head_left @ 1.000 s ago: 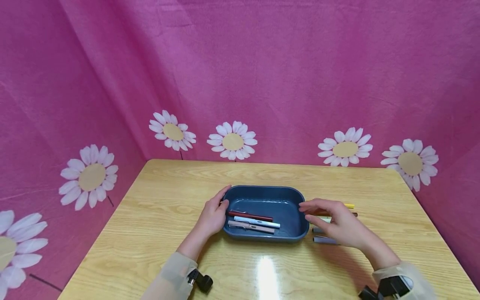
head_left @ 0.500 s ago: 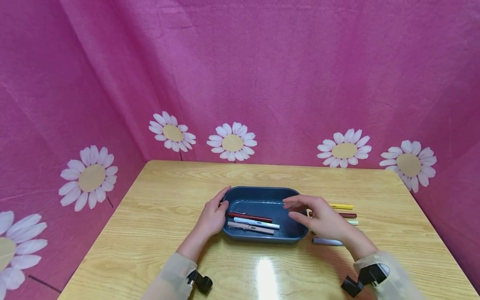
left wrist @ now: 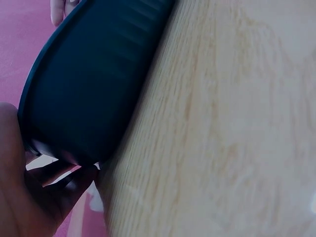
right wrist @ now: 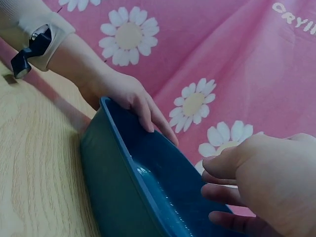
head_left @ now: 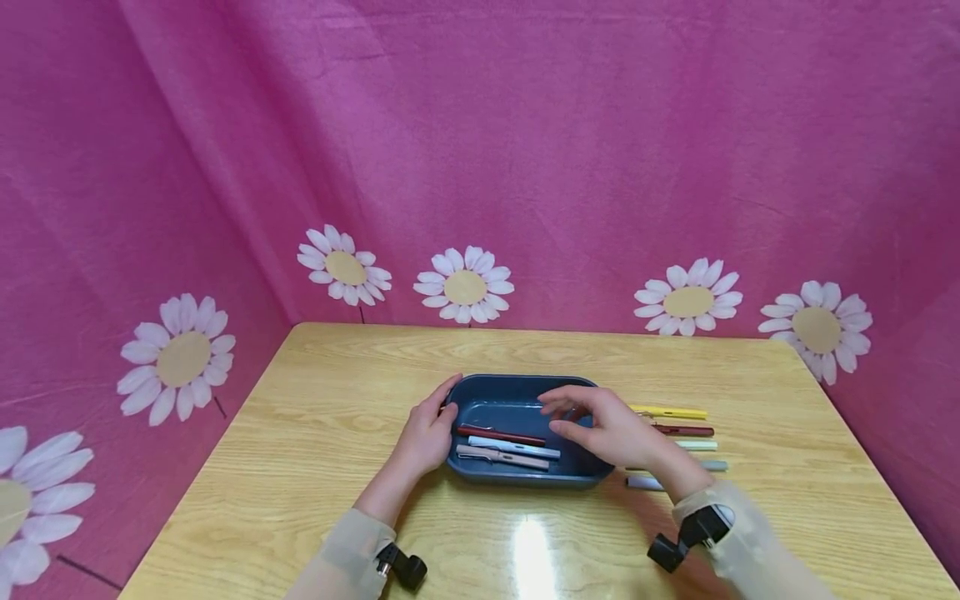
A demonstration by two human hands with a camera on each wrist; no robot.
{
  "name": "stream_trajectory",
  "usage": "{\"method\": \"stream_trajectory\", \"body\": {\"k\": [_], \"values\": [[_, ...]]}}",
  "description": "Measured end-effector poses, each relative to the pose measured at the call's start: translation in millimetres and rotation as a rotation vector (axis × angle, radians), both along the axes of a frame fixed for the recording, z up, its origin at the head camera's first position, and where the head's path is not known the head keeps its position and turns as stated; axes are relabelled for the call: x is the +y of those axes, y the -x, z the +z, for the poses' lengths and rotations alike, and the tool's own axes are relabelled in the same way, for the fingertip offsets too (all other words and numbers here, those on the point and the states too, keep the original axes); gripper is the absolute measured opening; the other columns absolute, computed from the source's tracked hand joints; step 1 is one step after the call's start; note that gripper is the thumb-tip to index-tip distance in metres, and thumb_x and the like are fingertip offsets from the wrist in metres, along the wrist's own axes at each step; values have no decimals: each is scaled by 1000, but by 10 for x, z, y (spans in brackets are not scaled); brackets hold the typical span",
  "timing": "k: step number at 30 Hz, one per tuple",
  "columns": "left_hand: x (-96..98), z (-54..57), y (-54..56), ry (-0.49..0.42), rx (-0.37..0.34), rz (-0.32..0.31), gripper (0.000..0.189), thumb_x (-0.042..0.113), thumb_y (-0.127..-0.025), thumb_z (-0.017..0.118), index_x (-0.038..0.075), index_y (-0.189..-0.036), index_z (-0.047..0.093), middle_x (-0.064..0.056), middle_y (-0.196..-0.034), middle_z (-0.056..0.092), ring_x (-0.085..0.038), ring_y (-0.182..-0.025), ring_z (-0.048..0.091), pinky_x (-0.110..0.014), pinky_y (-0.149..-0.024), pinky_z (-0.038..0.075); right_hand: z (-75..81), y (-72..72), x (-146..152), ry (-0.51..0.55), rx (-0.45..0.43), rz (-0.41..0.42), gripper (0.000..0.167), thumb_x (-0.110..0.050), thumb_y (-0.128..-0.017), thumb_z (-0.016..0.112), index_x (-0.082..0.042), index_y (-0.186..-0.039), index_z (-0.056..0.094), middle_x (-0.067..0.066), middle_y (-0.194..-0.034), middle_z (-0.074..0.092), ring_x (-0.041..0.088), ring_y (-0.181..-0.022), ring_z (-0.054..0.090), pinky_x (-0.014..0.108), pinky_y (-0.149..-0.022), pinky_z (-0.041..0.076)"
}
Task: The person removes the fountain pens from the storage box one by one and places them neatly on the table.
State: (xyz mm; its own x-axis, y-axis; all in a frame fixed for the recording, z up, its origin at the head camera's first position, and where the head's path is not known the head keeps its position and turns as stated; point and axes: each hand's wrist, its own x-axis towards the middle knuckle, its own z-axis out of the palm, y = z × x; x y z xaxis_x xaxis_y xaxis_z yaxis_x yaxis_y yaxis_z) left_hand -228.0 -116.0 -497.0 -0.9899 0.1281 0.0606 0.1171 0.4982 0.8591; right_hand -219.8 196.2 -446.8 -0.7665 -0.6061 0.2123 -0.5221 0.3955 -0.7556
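Observation:
A dark blue oblong tray (head_left: 491, 412) stands on the table with three pens inside: a dark red pen (head_left: 501, 436), a light blue pen (head_left: 517, 447) and a beige pen (head_left: 501, 457). My left hand (head_left: 423, 435) grips the tray's left end, thumb at the rim and fingers along the outer wall, as the left wrist view shows on the tray (left wrist: 89, 89). Over the tray's right half hovers my right hand (head_left: 611, 429), its fingers loosely bent and nothing seen between them. In the right wrist view the right hand (right wrist: 276, 182) is beside the tray's rim (right wrist: 131, 165).
Several pens lie on the table right of the tray: a yellow pen (head_left: 678, 412), a dark red pen (head_left: 686, 431), a pale green pen (head_left: 699, 446), a grey pen (head_left: 712, 466) and a lavender pen (head_left: 643, 482), partly behind the right arm. A pink flowered curtain (head_left: 555, 167) borders the table (head_left: 360, 367).
My right hand has moved left, from the tray's right end to above its inside, uncovering more of the pens on the table. My left hand and the tray stay put.

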Motion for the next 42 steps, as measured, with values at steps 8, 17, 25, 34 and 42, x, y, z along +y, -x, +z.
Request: {"method": "stream_trajectory", "body": {"k": [8, 17, 25, 34, 42], "values": [[15, 6, -6, 2, -9, 1, 50, 21, -113, 42, 20, -164, 43, -12, -162, 47, -35, -149, 43, -58, -121, 33, -59, 66, -106, -1, -2, 33, 36, -14, -104, 69, -3, -139, 65, 10, -122, 74, 19, -108, 68, 53, -93, 56], [1, 6, -7, -16, 32, -7, 50, 16, -112, 43, 16, -161, 47, -16, -157, 52, -36, -145, 47, -58, -120, 34, -93, 161, -214, -12, -36, 54, 36, -16, -105, 68, -2, -138, 66, 10, -122, 74, 18, -108, 68, 53, -95, 56], [7, -3, -5, -24, 9, -3, 49, 18, -113, 43, 18, -162, 45, -15, -159, 50, -36, -146, 46, -59, -120, 34, -113, 211, -318, -69, -63, 78, 36, -15, -105, 67, -2, -138, 65, 9, -121, 73, 17, -108, 67, 48, -94, 56], [2, -23, -12, -17, 4, 5, 50, 19, -113, 43, 20, -162, 45, -14, -159, 50, -36, -146, 46, -58, -120, 34, -145, 273, -457, -126, -76, 100, 35, -11, -104, 68, 0, -137, 66, 6, -117, 74, 21, -110, 68, 42, -91, 57], [-6, -12, -12, -21, 3, -14, 50, 19, -113, 43, 20, -163, 45, -14, -160, 49, -35, -147, 46, -58, -120, 34, -149, 362, -582, -187, -58, 119, 33, -6, -102, 70, 2, -134, 67, 9, -114, 75, 21, -106, 70, 41, -90, 59]]}}
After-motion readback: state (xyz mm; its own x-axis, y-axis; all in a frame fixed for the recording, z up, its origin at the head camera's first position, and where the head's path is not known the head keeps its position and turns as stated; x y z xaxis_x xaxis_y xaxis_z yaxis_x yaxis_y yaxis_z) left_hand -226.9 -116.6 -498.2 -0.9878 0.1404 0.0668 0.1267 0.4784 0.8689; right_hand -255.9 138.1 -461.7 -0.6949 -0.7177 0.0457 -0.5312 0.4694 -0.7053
